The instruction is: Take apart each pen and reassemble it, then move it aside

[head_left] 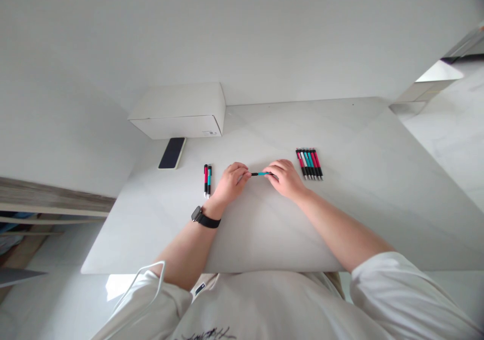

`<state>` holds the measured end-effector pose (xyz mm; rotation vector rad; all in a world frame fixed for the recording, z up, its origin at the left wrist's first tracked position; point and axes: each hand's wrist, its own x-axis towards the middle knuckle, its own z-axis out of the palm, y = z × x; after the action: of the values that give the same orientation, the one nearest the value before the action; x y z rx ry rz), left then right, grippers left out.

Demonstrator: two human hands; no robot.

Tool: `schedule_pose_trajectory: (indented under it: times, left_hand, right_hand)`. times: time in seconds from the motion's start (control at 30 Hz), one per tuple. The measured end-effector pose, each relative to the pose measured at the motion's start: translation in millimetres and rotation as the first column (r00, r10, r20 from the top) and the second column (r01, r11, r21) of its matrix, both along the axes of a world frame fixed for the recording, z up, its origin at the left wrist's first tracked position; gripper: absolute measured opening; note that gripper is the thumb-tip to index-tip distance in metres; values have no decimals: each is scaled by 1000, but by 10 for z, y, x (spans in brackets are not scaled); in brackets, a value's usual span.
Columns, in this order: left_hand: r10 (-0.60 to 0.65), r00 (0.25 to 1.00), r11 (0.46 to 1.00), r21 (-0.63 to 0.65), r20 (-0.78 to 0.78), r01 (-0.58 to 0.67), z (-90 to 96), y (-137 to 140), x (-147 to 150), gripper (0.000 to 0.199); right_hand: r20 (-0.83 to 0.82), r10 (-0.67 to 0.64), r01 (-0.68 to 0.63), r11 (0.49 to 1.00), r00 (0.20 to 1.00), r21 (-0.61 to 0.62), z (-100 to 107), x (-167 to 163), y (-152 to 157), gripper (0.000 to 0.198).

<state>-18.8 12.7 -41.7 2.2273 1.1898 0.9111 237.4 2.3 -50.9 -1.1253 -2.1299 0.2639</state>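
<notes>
Between my hands, in the head view, a teal and black pen [260,174] lies crosswise, held at both ends. My left hand [231,181] pinches its black end, fingers closed. At the teal end, my right hand [284,178] grips it between thumb and fingers. Just left of my left hand, a red and black pen [205,179] and a teal and black pen [209,180] lie side by side. To the right of my right hand, a row of several pens [309,163] in red, white and teal lies on the table.
A white box [177,108] stands at the back left of the white table [257,229], against the wall. In front of it lies a dark-screened phone [172,153]. A black watch [204,217] is on my left wrist. A white cable [161,279] hangs by my left sleeve.
</notes>
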Motion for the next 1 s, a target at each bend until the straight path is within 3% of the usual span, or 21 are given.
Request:
schedule_pose_trajectory:
  times: [0.3,1.0]
  left_hand:
    - [34,998,998,60,-44,-31,-39,4,-14,17]
    - [30,999,999,46,-27,-29,-66,-5,-12,16]
  right_hand:
    - [13,-5,5,1000,1000,8,-6,3,0,14]
    - [-1,1,-1,1000,1000,22,5,0,7,13]
